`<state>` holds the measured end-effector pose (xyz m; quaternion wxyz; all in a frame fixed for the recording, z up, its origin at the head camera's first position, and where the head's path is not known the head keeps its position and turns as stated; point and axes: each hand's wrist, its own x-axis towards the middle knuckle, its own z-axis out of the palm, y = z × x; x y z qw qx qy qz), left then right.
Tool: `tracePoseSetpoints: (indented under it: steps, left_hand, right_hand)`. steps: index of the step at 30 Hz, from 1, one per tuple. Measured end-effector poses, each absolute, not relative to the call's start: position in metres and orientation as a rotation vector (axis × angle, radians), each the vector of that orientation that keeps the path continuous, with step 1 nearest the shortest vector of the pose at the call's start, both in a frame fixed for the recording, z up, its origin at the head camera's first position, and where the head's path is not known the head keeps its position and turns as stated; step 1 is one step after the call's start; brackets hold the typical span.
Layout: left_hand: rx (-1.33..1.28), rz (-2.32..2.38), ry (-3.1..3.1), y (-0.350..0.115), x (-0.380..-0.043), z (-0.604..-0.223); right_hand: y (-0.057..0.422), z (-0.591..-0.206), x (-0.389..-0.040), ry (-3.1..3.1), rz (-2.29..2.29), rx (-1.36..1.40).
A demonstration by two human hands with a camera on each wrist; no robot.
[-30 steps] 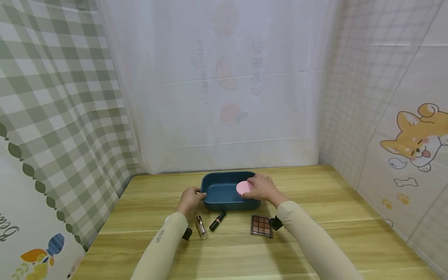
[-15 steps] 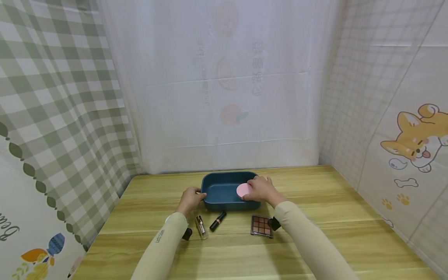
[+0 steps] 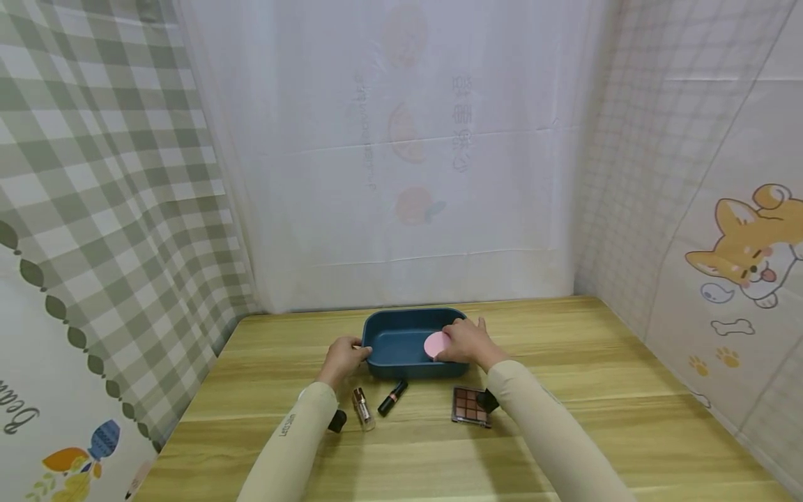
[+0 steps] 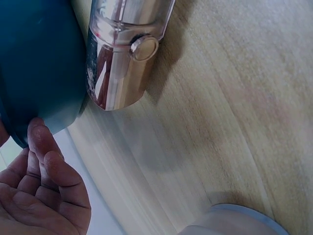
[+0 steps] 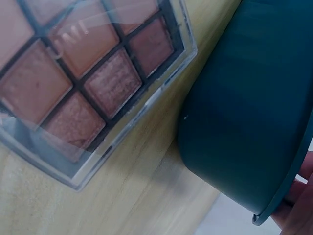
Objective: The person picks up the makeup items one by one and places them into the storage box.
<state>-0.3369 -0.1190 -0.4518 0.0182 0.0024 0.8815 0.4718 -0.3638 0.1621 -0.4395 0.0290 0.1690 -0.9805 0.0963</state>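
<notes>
A dark blue bin (image 3: 414,371) stands near the table's back edge. My left hand (image 3: 341,357) grips its left rim, the thumb over the edge and fingers (image 4: 44,139) against the outer wall. Over the bin's right end, my right hand (image 3: 469,341) holds a pink round disc (image 3: 436,344) inside, low and tilted; its exact kind is unclear. In the right wrist view the disc is hidden behind the bin's wall (image 5: 244,107). Before the bin lie a clear lip gloss tube with a shiny metallic cap (image 3: 362,408), a black lipstick (image 3: 392,398) and an eyeshadow palette (image 3: 469,406).
The wood-grain table (image 3: 414,467) runs to a white curtain (image 3: 408,272) behind. Checked cloth (image 3: 125,174) hangs at the left, a printed sheet (image 3: 690,279) at the right. A pale rounded object (image 4: 234,223) shows at the left wrist view's lower edge.
My right hand has lowered the pink disc slightly into the bin, and its forearm has shifted a little left. The left hand keeps its grip on the rim.
</notes>
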Motion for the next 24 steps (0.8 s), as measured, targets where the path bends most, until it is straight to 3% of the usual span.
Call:
tracePoseSetpoints:
  steps: [24]
  left_hand:
    - [0.017, 1.483, 2.745, -0.1181, -0.3361, -0.4521]
  right_hand:
    - [0.1542, -0.4325, -0.3658, -3.189, 0.271, 0.500]
